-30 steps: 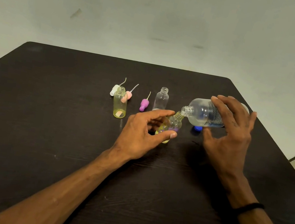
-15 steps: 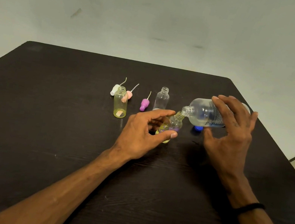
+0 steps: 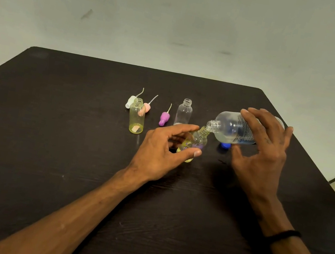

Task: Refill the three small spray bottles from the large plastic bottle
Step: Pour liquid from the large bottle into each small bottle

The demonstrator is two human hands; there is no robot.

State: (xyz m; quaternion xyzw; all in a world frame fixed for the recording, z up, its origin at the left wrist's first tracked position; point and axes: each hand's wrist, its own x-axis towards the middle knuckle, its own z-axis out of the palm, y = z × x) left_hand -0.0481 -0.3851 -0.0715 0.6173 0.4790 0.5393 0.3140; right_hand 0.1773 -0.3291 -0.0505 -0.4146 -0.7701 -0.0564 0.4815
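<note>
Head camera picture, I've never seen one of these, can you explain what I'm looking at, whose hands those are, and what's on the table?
There is no machine here. The camera sits on a person's head and looks forward and down, so the two bare arms reaching in from the bottom are the wearer's own.

The right hand grips a large bottle, tipped almost flat, its open mouth at the neck of a small bottle. The left hand holds that small bottle tilted between thumb and fingers. This looks like pouring, though no stream is visible.

On the dark table two more small bottles stand open: a yellowish one and a clear one. Three spray tops lie near them: white, pink, purple. A blue cap lies under the large bottle.
</note>
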